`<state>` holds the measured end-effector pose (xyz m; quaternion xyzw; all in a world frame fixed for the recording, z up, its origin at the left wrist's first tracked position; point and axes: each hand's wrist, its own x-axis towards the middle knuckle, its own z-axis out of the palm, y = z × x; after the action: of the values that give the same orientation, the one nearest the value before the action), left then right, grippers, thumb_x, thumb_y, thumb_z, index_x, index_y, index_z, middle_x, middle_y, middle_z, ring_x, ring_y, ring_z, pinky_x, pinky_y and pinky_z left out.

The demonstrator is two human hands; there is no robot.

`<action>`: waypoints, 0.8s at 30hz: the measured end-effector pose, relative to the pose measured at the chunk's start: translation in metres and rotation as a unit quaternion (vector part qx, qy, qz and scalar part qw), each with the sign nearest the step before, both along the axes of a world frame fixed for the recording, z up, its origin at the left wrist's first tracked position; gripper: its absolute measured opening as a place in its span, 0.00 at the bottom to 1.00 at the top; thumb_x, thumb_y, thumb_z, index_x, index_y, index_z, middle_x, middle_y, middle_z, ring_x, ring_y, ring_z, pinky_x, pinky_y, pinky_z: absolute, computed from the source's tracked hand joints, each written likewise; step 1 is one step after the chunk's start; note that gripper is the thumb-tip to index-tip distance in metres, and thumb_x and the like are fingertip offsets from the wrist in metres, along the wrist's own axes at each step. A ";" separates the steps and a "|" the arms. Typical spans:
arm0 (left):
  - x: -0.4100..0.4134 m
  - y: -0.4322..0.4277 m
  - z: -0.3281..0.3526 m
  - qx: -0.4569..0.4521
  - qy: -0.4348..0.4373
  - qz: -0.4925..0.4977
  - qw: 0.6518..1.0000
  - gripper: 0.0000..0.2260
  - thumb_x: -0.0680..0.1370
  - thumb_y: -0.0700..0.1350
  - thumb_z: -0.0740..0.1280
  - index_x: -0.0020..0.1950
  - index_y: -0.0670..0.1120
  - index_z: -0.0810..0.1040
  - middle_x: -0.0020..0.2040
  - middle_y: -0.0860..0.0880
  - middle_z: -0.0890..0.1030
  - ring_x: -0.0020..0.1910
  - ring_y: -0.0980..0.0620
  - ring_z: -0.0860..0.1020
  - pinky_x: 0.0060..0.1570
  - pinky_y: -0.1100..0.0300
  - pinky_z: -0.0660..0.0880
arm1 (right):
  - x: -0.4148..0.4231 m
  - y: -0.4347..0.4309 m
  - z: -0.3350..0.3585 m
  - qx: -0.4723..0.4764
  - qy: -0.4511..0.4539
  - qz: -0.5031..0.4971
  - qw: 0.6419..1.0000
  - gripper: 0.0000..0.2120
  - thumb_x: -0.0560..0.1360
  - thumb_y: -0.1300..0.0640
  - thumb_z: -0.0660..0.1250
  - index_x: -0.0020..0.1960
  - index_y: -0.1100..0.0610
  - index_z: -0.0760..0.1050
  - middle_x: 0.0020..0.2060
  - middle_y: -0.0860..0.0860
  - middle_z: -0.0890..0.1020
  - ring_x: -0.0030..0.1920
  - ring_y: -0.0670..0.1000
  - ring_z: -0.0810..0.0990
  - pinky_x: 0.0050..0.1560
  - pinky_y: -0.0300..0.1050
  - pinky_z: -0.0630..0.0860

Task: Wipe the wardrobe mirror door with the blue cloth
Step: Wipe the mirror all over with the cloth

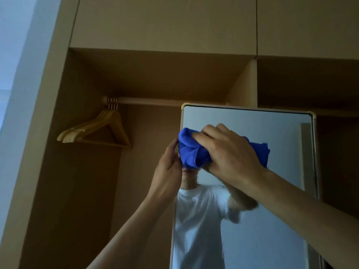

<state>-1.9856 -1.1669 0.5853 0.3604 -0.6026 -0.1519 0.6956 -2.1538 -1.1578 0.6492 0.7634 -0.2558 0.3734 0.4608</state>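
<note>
The mirror door stands tall in a thin gold frame, at the right of the open wardrobe. A bunched blue cloth is pressed against the glass near its upper left corner. My right hand grips the cloth from above, fingers curled over it. My left hand holds the mirror's left edge, fingers wrapped round the frame just beside the cloth. Water drops and streaks show on the glass below the cloth. The glass reflects a person in a white T-shirt.
Wooden hangers hang on a rail inside the open wardrobe at the left. Closed upper cupboard doors run above. A pale wall is at the far left.
</note>
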 end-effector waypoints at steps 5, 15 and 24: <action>-0.002 0.002 -0.001 -0.002 0.001 0.006 1.000 0.23 0.83 0.43 0.56 0.73 0.66 0.68 0.69 0.41 0.77 0.70 0.34 0.72 0.71 0.34 0.69 | 0.000 -0.001 0.007 -0.032 0.012 -0.016 0.999 0.19 0.73 0.54 0.73 0.62 0.52 0.75 0.49 0.48 0.77 0.46 0.51 0.73 0.39 0.42 0.63; -0.007 -0.001 -0.007 -0.005 0.001 0.020 1.000 0.25 0.78 0.57 0.59 0.73 0.74 0.61 0.70 0.35 0.72 0.70 0.31 0.69 0.69 0.29 0.67 | 0.013 -0.003 0.070 -0.100 -0.061 -0.010 0.993 0.19 0.72 0.62 0.67 0.62 0.56 0.74 0.51 0.53 0.75 0.49 0.55 0.72 0.43 0.48 0.69; -0.006 0.005 -0.008 -0.003 0.007 0.016 1.000 0.21 0.79 0.55 0.57 0.71 0.73 0.67 0.72 0.39 0.73 0.73 0.36 0.70 0.72 0.34 0.67 | 0.004 -0.008 0.035 -0.077 -0.027 0.013 0.997 0.22 0.70 0.59 0.72 0.63 0.54 0.75 0.53 0.49 0.77 0.53 0.53 0.74 0.40 0.42 0.63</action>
<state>-1.9919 -1.1621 0.5769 0.3669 -0.5928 -0.1418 0.7028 -2.1495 -1.1654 0.6839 0.7190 -0.2282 0.4182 0.5060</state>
